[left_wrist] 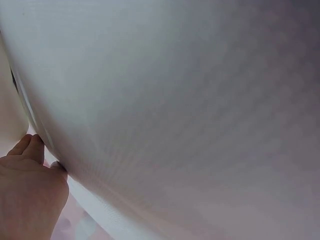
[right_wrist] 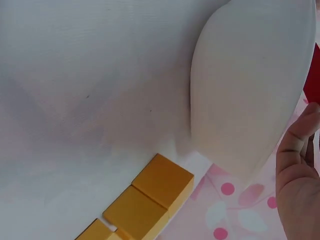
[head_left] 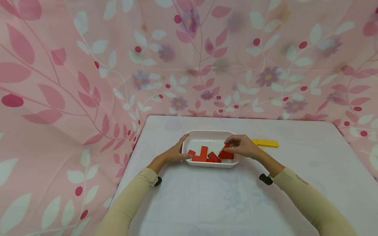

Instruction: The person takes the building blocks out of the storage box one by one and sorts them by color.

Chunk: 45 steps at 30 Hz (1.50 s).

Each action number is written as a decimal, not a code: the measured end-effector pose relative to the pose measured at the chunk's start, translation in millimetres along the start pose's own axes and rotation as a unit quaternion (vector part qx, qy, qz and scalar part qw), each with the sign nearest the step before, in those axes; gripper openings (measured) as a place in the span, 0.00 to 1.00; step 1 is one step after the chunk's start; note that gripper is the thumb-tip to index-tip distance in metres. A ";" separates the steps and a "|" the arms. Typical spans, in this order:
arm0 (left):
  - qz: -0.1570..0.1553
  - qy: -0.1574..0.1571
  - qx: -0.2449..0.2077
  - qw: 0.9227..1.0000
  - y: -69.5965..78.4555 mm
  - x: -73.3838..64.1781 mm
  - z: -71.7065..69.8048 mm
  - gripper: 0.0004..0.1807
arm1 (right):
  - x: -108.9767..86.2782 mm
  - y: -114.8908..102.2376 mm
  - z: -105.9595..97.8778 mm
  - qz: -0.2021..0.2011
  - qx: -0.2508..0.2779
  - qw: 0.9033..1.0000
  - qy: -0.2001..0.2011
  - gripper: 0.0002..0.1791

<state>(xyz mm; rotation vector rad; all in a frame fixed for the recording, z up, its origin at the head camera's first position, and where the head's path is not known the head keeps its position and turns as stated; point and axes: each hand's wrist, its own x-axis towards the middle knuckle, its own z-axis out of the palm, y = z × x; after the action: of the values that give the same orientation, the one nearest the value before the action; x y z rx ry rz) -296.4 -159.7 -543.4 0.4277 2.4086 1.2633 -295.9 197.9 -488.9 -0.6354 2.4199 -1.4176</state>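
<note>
A white plastic tray (head_left: 211,165) holds several red blocks (head_left: 203,153) along its near side. My left hand (head_left: 175,152) grips the tray's left end, with the thumb over the near corner and the fingers at the far corner. In the left wrist view that hand (left_wrist: 32,195) shows at the lower left edge. My right hand (head_left: 243,147) reaches over the tray's right end and pinches a red block (head_left: 226,146). The right wrist view shows part of this hand (right_wrist: 300,175) with the red block (right_wrist: 313,80) at its fingertips, beyond the tray wall (right_wrist: 245,95).
Yellow blocks (head_left: 267,143) lie on the table to the right of the tray, partly behind my right hand. The white-covered table (head_left: 206,203) ends at the back against a pink floral cloth (head_left: 206,65).
</note>
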 end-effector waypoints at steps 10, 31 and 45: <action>-0.004 0.005 0.002 1.000 1.4 -0.2 -2.4 0.58 | -9.4 1.4 -12.9 0.010 0.050 0.999 0.006 0.18; 0.001 0.007 0.009 1.000 3.5 5.5 -8.7 0.58 | -40.0 7.2 -48.8 -0.002 0.074 0.993 0.089 0.19; -0.010 0.007 0.013 1.000 -5.0 -2.6 2.4 0.57 | -86.3 33.2 -56.7 0.044 0.009 0.990 0.132 0.20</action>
<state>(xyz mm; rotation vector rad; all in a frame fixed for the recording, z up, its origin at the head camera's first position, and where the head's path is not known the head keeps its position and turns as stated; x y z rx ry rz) -293.5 -161.9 -548.3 0.4030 2.4385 1.2313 -253.3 297.7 -489.7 -0.3501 2.5937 -1.5717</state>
